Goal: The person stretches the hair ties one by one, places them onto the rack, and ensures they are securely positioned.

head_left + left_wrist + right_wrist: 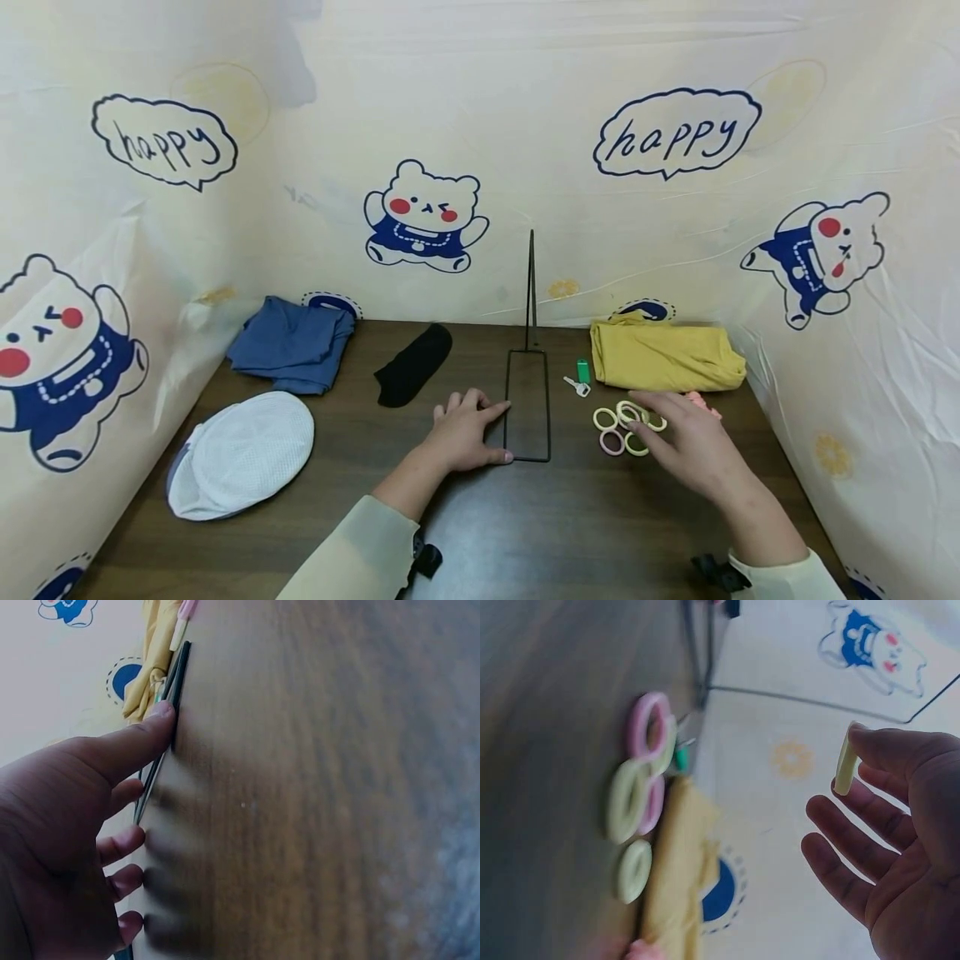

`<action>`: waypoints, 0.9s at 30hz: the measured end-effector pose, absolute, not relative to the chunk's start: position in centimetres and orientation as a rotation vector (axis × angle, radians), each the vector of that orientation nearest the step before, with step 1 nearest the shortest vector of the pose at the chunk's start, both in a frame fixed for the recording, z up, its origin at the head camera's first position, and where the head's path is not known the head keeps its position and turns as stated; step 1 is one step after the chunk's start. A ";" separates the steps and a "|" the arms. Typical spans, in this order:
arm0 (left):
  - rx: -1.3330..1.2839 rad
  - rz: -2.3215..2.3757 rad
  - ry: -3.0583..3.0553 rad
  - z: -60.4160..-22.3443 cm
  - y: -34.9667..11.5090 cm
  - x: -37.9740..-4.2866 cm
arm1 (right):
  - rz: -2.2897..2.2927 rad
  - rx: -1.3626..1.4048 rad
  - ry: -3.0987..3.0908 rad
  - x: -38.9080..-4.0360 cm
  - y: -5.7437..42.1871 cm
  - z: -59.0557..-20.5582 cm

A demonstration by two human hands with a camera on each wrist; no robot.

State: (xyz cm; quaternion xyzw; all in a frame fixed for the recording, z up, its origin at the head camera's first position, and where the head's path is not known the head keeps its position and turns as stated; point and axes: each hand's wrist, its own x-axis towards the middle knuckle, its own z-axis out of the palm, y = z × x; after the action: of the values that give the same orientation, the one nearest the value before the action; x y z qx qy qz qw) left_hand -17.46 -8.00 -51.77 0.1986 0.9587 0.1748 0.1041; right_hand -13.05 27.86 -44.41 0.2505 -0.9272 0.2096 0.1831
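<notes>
My left hand (465, 433) rests at the left side of the black wire stand's flat base (550, 417), thumb and index fingertip touching its edge. In the left wrist view the thumb (139, 746) lies against the thin black frame, with the other fingers loosely spread. My right hand (693, 437) is raised over the rings and pinches one pale yellow ring (845, 769) between thumb and index finger. Below it on the table lie several more rings, among them a pink ring (635, 731) and a cream ring (623, 874). The stand's upright (531, 292) rises at the back.
Behind the rings sit a folded yellow cloth (667, 357) and a key (580, 387) with a green tag (582, 370). A pink item (705, 406) is partly hidden by my right hand. Leftward are a black sock (416, 367), folded blue cloth (292, 346) and white mesh item (243, 454).
</notes>
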 end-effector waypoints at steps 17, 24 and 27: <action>0.543 0.472 2.842 -51.6 -7.7 -17.7 | 0.665 0.920 -2.428 -14.6 23.4 -39.6; 0.503 0.464 2.850 -51.5 -7.5 -17.7 | 0.706 0.970 -2.374 -15.1 22.1 -37.9; 0.498 0.455 2.854 -51.5 -7.4 -17.8 | 0.701 1.004 -2.297 -15.4 21.6 -37.3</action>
State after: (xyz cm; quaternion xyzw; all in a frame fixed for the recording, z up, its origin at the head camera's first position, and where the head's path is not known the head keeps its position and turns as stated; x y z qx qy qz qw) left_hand -17.79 -7.40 -51.51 0.1690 0.9678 0.1544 0.1043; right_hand -15.36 21.58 -37.27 0.3720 -0.8506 0.2594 0.2662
